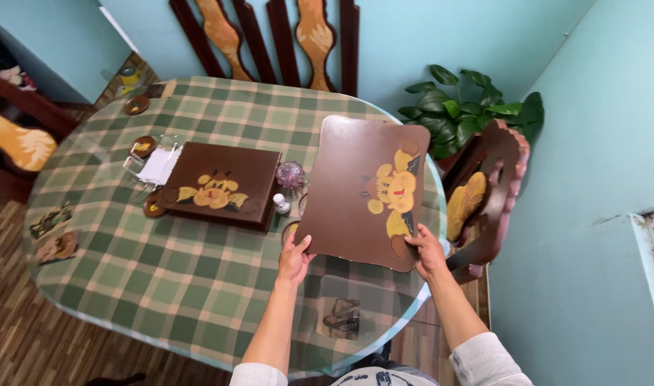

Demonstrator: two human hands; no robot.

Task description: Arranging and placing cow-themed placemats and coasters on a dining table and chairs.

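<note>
placemat in hand: I've got a brown placemat (366, 193) with a yellow cartoon animal on it, lifted and tilted over the table's right edge.
which way it points: long axis runs from me toward the far edge, leaning a bit right; the cartoon sits on its right half, turned sideways.
left hand: my left hand (293, 261) pinches the near left corner, thumb on top.
right hand: my right hand (427, 251) pinches the near right corner, fingers closed on the edge.
stack: more brown placemats (220, 184), same yellow picture, lie flat mid-table on the green checked tablecloth (191, 279).
small stuff: a white bottle (280, 204) and a glass ball (290, 174) sit just beside the stack's right edge.
left edge: two picture cards (54, 232) under the glass top.
</note>
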